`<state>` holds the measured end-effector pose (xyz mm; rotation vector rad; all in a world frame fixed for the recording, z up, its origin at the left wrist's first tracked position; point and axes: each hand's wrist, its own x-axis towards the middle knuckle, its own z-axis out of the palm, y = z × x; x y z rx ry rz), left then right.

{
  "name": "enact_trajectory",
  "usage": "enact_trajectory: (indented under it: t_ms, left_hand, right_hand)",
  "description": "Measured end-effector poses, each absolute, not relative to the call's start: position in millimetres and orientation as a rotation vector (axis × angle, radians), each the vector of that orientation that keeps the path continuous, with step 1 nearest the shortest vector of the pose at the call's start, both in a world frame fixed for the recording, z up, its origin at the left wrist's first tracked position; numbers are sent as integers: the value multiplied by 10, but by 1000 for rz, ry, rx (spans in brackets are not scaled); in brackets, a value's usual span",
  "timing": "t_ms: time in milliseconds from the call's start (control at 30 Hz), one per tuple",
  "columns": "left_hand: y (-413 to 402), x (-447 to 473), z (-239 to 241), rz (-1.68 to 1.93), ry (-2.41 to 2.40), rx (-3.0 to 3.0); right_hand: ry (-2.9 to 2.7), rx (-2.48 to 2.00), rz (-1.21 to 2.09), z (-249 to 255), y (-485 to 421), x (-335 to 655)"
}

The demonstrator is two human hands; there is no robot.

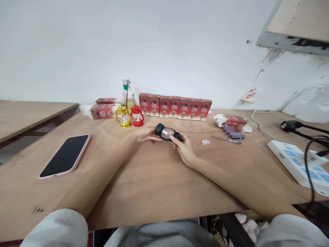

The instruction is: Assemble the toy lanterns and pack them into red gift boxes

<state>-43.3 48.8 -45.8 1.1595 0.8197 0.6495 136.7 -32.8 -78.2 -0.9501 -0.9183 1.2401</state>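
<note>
A small black lantern (pixel 168 133) with a clear globe lies tilted on its side in the air, its wide base to the left. My right hand (pixel 185 151) grips its top end, with the thumb against the globe. At the base, my left hand (pixel 145 133) cups the lantern from below, its fingers partly hidden behind it. Beneath the left hand, a few small dark pieces (pixel 153 142) lie on the table, too small to name. To the right are a little pile of white pieces (pixel 205 142) and a screwdriver (pixel 227 139).
A gold lantern (pixel 124 118) and a red lantern (pixel 137 116) stand before a bottle (pixel 129 97). Several red boxes (pixel 174 107) line the wall. A phone (pixel 65 156) lies left; a power strip (pixel 299 166) with cables sits right. Fine wire (pixel 193 128) lies behind the hands.
</note>
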Motion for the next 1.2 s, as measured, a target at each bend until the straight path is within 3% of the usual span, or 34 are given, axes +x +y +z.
enact_trajectory:
  t_ms: [1200]
  left_hand:
    - [546,-577,-725,898,612,1086]
  right_hand:
    - [-888,-873,1433,-742,-298,1401]
